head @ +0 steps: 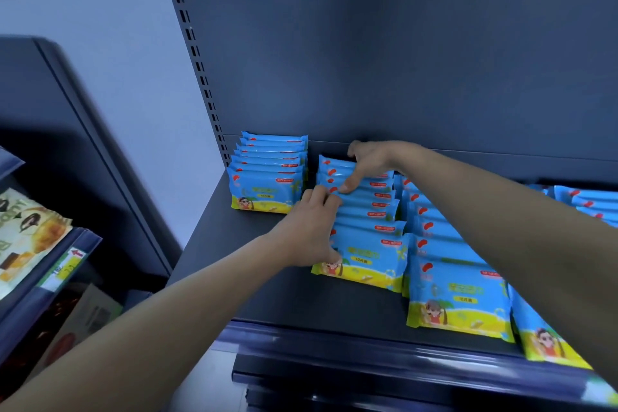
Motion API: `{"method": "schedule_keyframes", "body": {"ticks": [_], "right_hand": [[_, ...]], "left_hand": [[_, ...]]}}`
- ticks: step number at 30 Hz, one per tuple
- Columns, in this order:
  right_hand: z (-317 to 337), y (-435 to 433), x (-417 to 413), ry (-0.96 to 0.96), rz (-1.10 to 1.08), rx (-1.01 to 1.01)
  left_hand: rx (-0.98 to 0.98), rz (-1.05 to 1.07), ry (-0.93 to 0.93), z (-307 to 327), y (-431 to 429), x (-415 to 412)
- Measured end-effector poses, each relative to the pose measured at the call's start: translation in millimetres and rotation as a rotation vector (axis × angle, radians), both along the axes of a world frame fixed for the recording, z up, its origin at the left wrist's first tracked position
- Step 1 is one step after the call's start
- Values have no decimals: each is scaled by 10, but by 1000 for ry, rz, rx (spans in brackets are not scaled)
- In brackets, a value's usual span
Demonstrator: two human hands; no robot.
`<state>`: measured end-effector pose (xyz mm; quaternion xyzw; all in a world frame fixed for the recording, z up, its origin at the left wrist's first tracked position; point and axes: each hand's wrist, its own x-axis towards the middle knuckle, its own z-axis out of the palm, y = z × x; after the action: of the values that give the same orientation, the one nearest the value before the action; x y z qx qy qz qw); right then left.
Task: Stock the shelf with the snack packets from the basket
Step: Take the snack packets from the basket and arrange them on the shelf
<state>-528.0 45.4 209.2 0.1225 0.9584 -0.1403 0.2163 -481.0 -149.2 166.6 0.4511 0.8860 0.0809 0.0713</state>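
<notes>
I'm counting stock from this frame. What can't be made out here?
Head view:
- Basket: out of frame.
- Rightmost rows: cut by the edge, covered by the right forearm.
- Packet print: too small.
- Right hand fingers behind the middle row: hidden.

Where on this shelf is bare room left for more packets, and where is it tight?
Bare shelf lies ahead of the leftmost row, up to the front edge, and a strip ahead of the second row. A slim gap splits those two rows. The right-hand rows stand packed together.
</notes>
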Motion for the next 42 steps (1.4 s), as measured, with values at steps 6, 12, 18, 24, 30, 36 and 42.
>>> {"method": "schedule_keyframes", "body": {"ticks": [6,12,18,24,30,36,42], "right_hand": [[78,116,44,303,4,-114],[150,270,203,580,-278,-111],[-62,224,318,291,-504,-515],[-201,117,305,346,-636,-652],[-140,72,274,391,-763,-863],[-140,-7,203,433,-771,-667],[-104,-50,206,462,-754,-531]], "left_hand": [[71,104,168,-5,223,-129],[92,192,233,-38,416,-194],[29,204,64,-32,471,-171],[123,246,-103,-19,423,-193],[14,268,71,10,406,-140],[-48,254,279,-11,394,-142],[-47,223,366,-49,370,-199]]}}
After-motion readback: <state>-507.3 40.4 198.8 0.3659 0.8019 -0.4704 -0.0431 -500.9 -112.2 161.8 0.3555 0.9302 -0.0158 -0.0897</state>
